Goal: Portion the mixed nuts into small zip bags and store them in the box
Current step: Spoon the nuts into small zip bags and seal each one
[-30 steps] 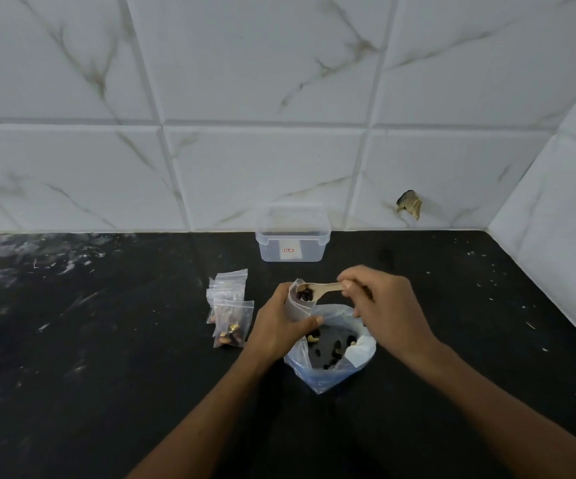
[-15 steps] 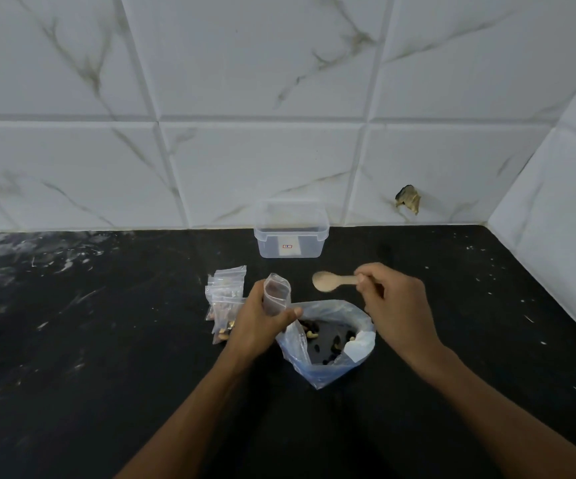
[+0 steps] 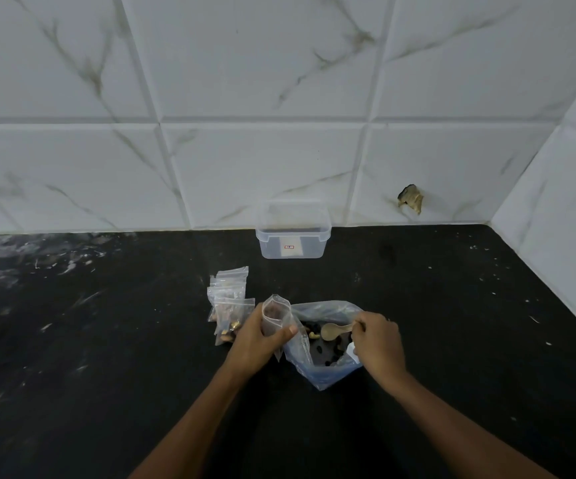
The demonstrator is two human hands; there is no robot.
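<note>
My left hand [image 3: 257,342] holds a small clear zip bag [image 3: 275,316] upright with its mouth open; a few dark nuts show inside. Right beside it sits the big plastic bag of mixed nuts [image 3: 324,357], open at the top. My right hand [image 3: 378,344] grips a small wooden spoon [image 3: 335,330] by the handle, its bowl down inside the big bag among the nuts. A clear plastic box [image 3: 293,233] without a lid stands at the back against the wall.
A pile of small zip bags [image 3: 229,302], some holding nuts, lies on the black counter [image 3: 107,340] just left of my left hand. White tiled walls close the back and the right side; one tile has a chipped hole [image 3: 410,198].
The spoon was over the small bag, emptied into it, then moved right and down into the big bag. My left hand shifted slightly left with the small bag.
</note>
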